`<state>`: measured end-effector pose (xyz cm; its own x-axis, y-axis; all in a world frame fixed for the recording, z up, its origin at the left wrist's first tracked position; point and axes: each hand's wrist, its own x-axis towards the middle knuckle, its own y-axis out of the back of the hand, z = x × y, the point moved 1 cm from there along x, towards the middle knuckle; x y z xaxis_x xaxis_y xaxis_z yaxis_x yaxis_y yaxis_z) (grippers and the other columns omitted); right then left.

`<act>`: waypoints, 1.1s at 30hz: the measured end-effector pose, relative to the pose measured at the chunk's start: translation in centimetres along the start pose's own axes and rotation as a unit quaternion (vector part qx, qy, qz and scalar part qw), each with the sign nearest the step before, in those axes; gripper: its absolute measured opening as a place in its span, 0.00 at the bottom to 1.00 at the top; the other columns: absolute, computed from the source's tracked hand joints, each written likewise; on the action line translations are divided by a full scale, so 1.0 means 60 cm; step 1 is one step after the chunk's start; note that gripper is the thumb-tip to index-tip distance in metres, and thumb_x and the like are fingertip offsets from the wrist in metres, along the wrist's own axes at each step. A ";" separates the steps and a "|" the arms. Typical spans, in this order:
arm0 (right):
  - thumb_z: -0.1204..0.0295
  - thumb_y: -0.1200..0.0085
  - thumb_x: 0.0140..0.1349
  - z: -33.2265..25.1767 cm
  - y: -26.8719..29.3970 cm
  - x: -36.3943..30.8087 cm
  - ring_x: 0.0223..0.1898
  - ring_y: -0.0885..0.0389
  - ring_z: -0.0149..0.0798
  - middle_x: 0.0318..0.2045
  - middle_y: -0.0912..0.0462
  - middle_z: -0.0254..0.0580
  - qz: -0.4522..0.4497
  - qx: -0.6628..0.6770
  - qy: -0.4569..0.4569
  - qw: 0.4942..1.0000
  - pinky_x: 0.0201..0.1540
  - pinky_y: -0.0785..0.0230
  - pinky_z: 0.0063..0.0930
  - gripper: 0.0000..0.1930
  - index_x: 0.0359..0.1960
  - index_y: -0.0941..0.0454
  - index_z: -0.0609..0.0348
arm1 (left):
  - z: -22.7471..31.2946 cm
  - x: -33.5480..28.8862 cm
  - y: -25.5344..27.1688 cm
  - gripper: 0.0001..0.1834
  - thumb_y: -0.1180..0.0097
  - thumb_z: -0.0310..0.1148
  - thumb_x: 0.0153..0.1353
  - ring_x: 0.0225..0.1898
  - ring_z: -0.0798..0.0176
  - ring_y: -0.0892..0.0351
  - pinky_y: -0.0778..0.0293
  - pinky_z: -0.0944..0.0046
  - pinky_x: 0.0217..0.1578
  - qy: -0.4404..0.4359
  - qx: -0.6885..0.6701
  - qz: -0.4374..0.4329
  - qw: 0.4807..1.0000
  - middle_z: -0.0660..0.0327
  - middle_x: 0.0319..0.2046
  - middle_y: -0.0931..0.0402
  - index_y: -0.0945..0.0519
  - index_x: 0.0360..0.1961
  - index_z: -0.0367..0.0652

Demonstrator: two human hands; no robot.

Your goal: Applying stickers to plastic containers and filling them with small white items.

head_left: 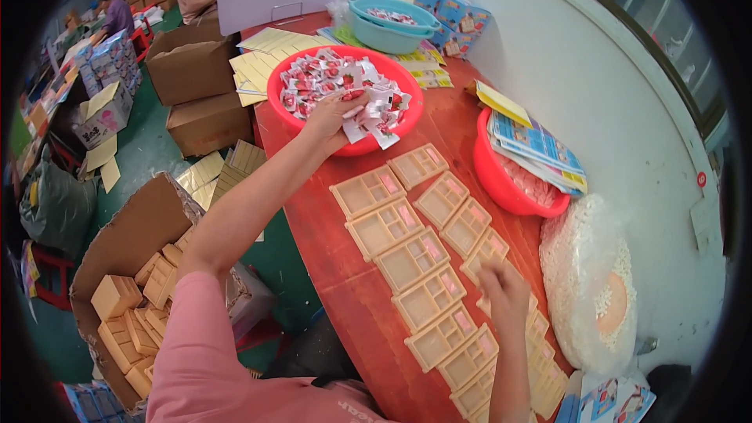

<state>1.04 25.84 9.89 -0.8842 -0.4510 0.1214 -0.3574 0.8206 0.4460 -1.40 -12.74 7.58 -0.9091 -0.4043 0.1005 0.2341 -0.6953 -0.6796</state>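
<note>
My left hand [335, 119] is over the rim of a red basin [276, 98], its fingers closed on a bunch of small white sachets [384, 106] with red strawberry prints. More such sachets [313, 78] fill the basin. Over the rows of tan compartment trays [411, 262] is my right hand [505, 286], fingers drawn together and pointing down. What it holds, if anything, is hidden by the hand and slightly blurred. Many trays in the left row have a pink piece [406, 214] in one small compartment; the right row runs partly beneath my right hand and forearm.
A second red basin [489, 164] with booklets stands at the right, beside a clear bag of white pellets [572, 290]. Teal basins [392, 31] sit at the back. An open carton [117, 243] of tan trays is at my left. Two people work further off.
</note>
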 end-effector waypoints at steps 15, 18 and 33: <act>0.74 0.45 0.55 -0.014 -0.111 0.166 0.18 0.30 0.19 0.18 0.25 0.30 -0.089 0.135 0.013 0.987 0.18 0.40 0.11 0.05 0.31 0.22 0.64 | -0.115 -0.170 -0.063 0.15 0.51 0.31 0.61 0.36 0.55 0.20 0.21 0.62 0.31 0.163 -0.033 0.007 0.986 0.51 0.38 0.24 0.30 0.46 0.32; 0.75 0.44 0.54 0.038 -0.088 0.195 0.17 0.31 0.20 0.17 0.26 0.31 -0.057 0.171 -0.043 0.983 0.17 0.40 0.12 0.04 0.30 0.22 0.63 | -0.104 -0.183 -0.032 0.14 0.52 0.30 0.61 0.37 0.56 0.20 0.20 0.61 0.35 0.164 -0.014 0.039 0.986 0.52 0.37 0.25 0.30 0.45 0.32; 0.75 0.46 0.50 0.172 -0.174 0.444 0.16 0.24 0.30 0.18 0.21 0.39 0.112 -0.026 -0.050 0.992 0.20 0.30 0.24 0.04 0.27 0.21 0.62 | -0.138 -0.209 0.013 0.13 0.52 0.27 0.60 0.38 0.52 0.21 0.20 0.54 0.38 0.215 -0.057 0.068 0.972 0.50 0.39 0.25 0.31 0.45 0.31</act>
<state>-21.90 8.85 -0.68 -0.9662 -0.2197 0.1350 -0.1343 0.8757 0.4639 7.35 -3.32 -0.23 -0.9380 -0.1848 -0.2933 0.3454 -0.5718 -0.7442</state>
